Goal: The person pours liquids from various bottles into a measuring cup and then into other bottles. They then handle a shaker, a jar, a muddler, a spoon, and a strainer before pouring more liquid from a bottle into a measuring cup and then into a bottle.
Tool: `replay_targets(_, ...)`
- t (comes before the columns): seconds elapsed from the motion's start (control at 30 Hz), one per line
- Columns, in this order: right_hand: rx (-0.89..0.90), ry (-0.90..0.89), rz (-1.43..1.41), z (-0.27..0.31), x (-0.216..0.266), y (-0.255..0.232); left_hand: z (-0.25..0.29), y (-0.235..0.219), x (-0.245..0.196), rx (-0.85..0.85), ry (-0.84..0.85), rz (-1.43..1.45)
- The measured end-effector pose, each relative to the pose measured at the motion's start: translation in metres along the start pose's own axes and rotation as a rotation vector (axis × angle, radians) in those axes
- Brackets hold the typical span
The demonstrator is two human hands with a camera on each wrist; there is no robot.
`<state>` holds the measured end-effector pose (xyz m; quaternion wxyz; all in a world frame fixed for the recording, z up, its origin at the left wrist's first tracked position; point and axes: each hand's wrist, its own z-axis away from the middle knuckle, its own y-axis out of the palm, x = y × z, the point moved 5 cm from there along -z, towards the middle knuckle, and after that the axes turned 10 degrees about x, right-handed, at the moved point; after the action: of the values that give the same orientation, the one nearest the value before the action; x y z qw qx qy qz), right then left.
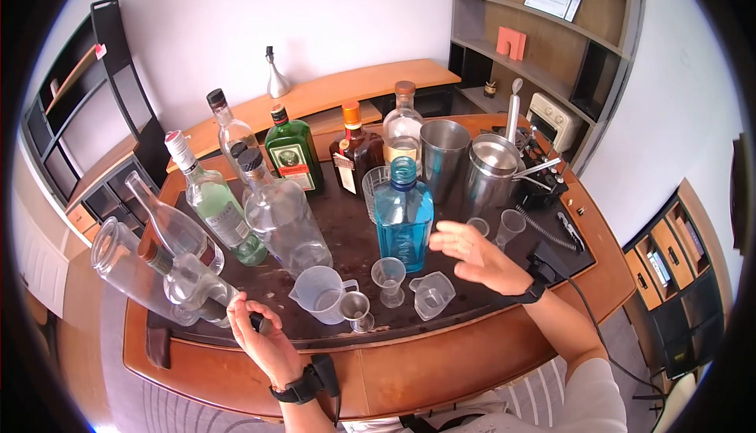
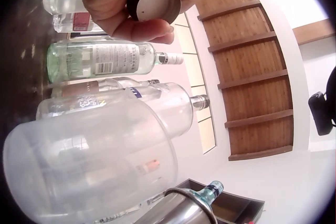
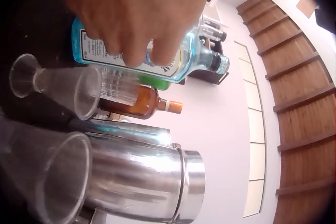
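Observation:
In my left hand (image 1: pixel 264 342) I hold a dark bottle cap (image 2: pixel 157 3), its pale inside facing out between the curled fingers and thumb. My right hand (image 1: pixel 480 258) reaches with extended fingers to the right side of a blue glass bottle (image 1: pixel 404 224), fingertips close at its edge; in the right wrist view they overlap its label. The bottle stands upright and its threaded mouth is uncapped. In front of it are a clear plastic measuring jug (image 1: pixel 319 295), a steel jigger (image 1: pixel 357 311), a clear jigger (image 1: pixel 389 279) and a small clear cup (image 1: pixel 432 296).
Several clear bottles crowd the left of the table, including a tall one (image 1: pixel 287 224) and a green-tinted one (image 1: pixel 224 212). Behind stand a green bottle (image 1: pixel 294 149), a brown bottle (image 1: pixel 356 157) and steel shaker tins (image 1: pixel 445 153). A cable (image 1: pixel 587 299) runs along the right edge.

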<state>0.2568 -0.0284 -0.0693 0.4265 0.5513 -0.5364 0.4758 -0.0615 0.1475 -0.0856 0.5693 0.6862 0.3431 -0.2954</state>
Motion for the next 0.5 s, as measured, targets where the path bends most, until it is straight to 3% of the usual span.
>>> replay_targets(0.23,0.121,0.051,0.369,0.016,-0.009,0.031,-0.004,-0.011,0.008,0.012,-0.035,0.031)
replay_targets(0.33,0.105,0.057,0.523,0.014,-0.012,0.04,-0.006,-0.014,0.01,0.016,-0.043,0.052)
replay_targets(0.5,0.003,0.075,0.506,0.011,-0.028,0.045,-0.007,-0.016,0.011,0.022,-0.047,0.061)
